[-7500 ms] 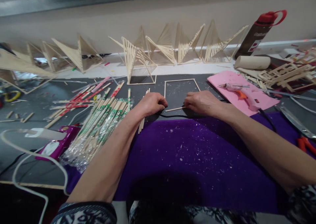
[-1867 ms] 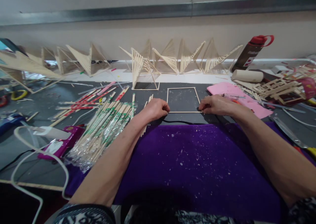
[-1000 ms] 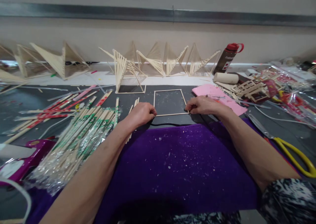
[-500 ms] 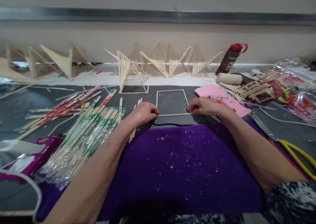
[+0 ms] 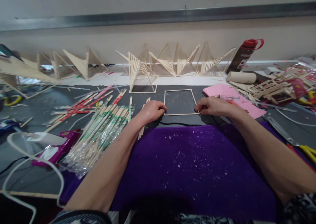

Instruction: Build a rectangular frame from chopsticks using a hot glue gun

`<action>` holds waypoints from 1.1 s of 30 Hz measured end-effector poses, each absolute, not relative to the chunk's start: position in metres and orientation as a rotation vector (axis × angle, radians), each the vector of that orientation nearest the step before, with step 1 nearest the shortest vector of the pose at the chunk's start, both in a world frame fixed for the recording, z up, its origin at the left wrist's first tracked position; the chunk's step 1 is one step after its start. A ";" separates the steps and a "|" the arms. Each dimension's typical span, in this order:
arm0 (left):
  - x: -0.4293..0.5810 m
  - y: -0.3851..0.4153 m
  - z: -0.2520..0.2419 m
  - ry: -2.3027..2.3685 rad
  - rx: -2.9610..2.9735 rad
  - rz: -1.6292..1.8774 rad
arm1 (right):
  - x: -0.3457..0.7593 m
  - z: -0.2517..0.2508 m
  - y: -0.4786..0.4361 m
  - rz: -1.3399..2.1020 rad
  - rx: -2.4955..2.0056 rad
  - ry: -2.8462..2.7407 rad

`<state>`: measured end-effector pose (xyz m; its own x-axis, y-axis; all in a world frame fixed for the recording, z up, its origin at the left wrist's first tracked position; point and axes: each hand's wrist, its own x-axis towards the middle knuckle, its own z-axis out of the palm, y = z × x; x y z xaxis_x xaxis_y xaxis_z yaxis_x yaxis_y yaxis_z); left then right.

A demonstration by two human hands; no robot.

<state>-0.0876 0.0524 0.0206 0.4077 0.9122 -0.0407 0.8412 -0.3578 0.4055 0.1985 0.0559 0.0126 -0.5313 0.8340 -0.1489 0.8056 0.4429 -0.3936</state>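
Note:
A square frame of thin wooden sticks (image 5: 179,90) lies flat on the dark table beyond a purple cloth (image 5: 187,164). My left hand (image 5: 152,110) is curled, fingertips pinching the frame's near-left corner. My right hand (image 5: 212,105) is curled too, pinching the near-right corner. The near stick of the frame runs between both hands. A black cable lies just in front of it.
Wrapped chopstick bundles (image 5: 101,131) lie at left beside loose sticks (image 5: 144,118). Finished twisted stick models (image 5: 172,62) line the back wall. A pink pad with a glue gun (image 5: 232,100), a red-capped bottle (image 5: 243,54), stick lattices (image 5: 274,87) and yellow-handled scissors (image 5: 296,141) sit at right.
The near stick, angled 7.5 s ago, now lies square across the frame's front. My right hand has slid out to the right corner. Since then only the camera view has shifted.

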 end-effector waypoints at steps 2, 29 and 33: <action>-0.088 0.054 0.020 1.500 2.357 0.277 | 0.198 0.013 0.056 0.666 -1.476 -2.612; -0.094 0.063 0.012 1.308 2.666 0.164 | 0.197 0.011 0.056 0.680 -1.469 -2.563; -0.095 0.064 0.012 1.274 2.682 0.166 | 0.197 0.010 0.056 0.669 -1.457 -2.553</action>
